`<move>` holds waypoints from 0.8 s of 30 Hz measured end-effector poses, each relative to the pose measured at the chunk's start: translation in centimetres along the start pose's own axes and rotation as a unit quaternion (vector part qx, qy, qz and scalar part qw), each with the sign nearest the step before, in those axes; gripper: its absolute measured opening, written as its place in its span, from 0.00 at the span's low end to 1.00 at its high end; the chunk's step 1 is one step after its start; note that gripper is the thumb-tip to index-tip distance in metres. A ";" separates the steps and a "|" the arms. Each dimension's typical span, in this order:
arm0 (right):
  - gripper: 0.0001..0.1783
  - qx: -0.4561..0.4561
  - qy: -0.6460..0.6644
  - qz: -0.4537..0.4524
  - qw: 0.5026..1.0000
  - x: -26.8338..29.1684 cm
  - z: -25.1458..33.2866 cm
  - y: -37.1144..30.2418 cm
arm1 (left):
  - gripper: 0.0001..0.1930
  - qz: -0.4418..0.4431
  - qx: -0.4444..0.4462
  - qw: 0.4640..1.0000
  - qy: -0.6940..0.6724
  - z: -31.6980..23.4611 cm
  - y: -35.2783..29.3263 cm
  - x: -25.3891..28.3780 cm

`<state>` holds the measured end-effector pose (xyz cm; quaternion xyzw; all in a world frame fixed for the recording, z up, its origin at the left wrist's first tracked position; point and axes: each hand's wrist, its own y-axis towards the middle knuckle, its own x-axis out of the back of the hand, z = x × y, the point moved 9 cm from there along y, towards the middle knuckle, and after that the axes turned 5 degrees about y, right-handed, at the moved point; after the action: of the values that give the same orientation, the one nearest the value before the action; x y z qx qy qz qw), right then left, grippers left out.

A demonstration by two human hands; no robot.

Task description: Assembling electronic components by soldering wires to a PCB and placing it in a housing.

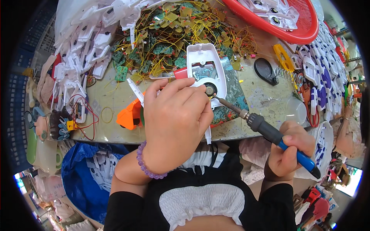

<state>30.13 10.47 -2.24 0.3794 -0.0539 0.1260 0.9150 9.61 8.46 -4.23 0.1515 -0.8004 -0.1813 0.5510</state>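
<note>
My right hand (291,148) grips a soldering iron (266,129) with a blue and black handle. The iron's tip meets the edge of a small round black speaker (210,90), set in a white plastic housing (222,75) with a loop-shaped frame. Over the housing's near left part lies my left hand (175,119), fingers curled and bunched beside the speaker; what they pinch is hidden. The housing rests on a worn, splotched board (235,88). Just left of my left hand sit an orange plastic piece (130,114) and a narrow white part (135,91).
Behind my hands is a heap of circuit boards with yellow wires (162,48). White plastic parts (90,42) pile up at left. A red basket (308,30) of housings stands far right, near a black ring (265,71). A blue bag (77,173) hangs below the table's edge.
</note>
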 end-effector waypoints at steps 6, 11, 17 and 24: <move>0.16 -0.053 0.013 -0.019 0.998 0.0 -0.1 0.3 | 0.03 -0.002 0.001 1.000 -0.004 0.0 0.0 0.1; 0.15 -0.037 0.009 -0.065 0.997 1.1 -0.1 -0.4 | 0.03 0.004 -0.003 1.000 -0.003 -0.2 0.1 0.2; 0.14 -0.047 0.029 -0.030 0.998 0.3 -0.5 -0.2 | 0.03 0.004 -0.005 1.000 -0.014 -0.1 -0.1 0.1; 0.15 -0.044 0.032 -0.033 0.998 0.4 -0.3 -0.2 | 0.03 0.016 -0.001 1.000 -0.009 -0.1 -0.1 -0.1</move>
<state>30.58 10.62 -2.57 0.3365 -0.0176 0.1057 0.9356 9.76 8.37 -4.29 0.1364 -0.8077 -0.1742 0.5465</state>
